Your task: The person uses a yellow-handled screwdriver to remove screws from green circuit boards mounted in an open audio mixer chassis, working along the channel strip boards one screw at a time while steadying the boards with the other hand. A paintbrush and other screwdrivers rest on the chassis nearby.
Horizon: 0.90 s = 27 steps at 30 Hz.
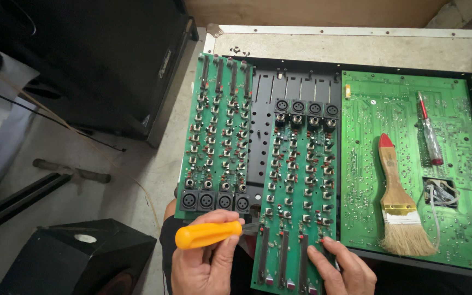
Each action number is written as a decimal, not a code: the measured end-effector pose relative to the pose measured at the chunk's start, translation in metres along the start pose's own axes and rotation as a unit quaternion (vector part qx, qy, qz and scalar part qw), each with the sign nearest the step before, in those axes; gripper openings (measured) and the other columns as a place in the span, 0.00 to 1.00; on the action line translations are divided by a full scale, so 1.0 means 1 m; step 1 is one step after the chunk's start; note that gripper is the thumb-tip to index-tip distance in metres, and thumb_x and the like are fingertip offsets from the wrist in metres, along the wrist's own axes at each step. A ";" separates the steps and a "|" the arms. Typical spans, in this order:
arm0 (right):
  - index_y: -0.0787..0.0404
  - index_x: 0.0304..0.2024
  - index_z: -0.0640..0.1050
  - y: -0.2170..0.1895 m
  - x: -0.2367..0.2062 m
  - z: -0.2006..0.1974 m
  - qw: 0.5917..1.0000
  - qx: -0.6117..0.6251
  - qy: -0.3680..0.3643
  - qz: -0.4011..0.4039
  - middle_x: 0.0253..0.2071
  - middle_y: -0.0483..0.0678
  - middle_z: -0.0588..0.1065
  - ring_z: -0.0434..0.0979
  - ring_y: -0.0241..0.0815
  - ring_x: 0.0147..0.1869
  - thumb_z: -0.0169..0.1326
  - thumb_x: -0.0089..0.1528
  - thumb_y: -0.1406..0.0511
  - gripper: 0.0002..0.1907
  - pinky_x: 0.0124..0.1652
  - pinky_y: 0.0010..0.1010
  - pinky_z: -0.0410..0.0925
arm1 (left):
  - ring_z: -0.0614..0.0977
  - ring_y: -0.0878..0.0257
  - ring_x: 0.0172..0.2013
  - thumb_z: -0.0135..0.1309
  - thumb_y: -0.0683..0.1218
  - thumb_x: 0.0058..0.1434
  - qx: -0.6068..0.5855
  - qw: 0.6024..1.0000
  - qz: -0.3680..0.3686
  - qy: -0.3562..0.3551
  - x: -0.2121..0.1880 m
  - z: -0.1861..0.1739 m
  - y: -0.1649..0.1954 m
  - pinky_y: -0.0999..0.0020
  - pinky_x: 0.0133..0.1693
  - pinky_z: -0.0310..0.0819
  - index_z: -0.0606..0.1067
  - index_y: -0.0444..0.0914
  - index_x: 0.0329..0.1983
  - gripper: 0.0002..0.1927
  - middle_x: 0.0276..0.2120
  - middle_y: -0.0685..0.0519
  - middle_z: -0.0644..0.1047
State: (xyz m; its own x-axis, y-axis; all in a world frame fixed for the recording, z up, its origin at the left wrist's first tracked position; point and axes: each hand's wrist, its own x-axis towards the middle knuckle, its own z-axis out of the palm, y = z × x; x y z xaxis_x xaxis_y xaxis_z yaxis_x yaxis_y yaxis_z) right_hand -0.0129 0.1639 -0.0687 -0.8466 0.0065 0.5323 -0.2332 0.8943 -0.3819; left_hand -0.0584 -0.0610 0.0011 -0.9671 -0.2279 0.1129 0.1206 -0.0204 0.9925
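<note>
Head cam: left hand (pixel 203 259) grips orange screwdriver (pixel 207 235).

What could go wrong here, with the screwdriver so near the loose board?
1. The screwdriver in the left hand might slip and scratch the middle board.
2. That board lies tilted, steadied only by the right hand; it may slide.
3. The brush rests loose on the right board.
</note>
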 end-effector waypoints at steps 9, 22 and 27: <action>0.48 0.49 0.82 -0.005 0.003 -0.005 1.000 0.008 -0.006 0.004 0.56 0.44 0.75 0.73 0.42 0.57 0.56 0.57 0.55 0.18 0.59 0.33 0.64 | 0.86 0.57 0.49 0.54 0.30 0.61 -0.044 0.998 -0.042 0.027 0.001 -0.003 0.004 0.64 0.55 0.78 0.72 0.29 0.54 0.17 0.49 0.41 0.80; 0.49 0.49 0.82 -0.004 0.001 -0.004 1.000 0.008 -0.001 0.002 0.55 0.45 0.75 0.73 0.42 0.57 0.57 0.55 0.49 0.22 0.59 0.34 0.64 | 0.87 0.59 0.47 0.55 0.32 0.62 0.006 0.999 -0.035 -0.021 0.007 -0.011 0.009 0.66 0.53 0.79 0.73 0.29 0.54 0.17 0.47 0.44 0.82; 0.48 0.48 0.82 0.005 -0.004 0.003 1.000 -0.012 0.016 -0.008 0.54 0.45 0.77 0.76 0.44 0.54 0.58 0.55 0.60 0.17 0.56 0.35 0.67 | 0.86 0.59 0.47 0.56 0.32 0.62 -0.056 0.998 -0.042 -0.003 0.006 -0.009 0.005 0.66 0.53 0.79 0.72 0.29 0.55 0.17 0.48 0.43 0.82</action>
State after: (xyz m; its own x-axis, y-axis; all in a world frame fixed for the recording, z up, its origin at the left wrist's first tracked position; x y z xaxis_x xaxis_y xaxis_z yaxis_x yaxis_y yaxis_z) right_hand -0.0125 0.1669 -0.0751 -0.8267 0.0067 0.5626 -0.2344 0.9049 -0.3552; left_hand -0.0613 -0.0710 0.0065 -0.9760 -0.2154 0.0306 0.0636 -0.1478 0.9870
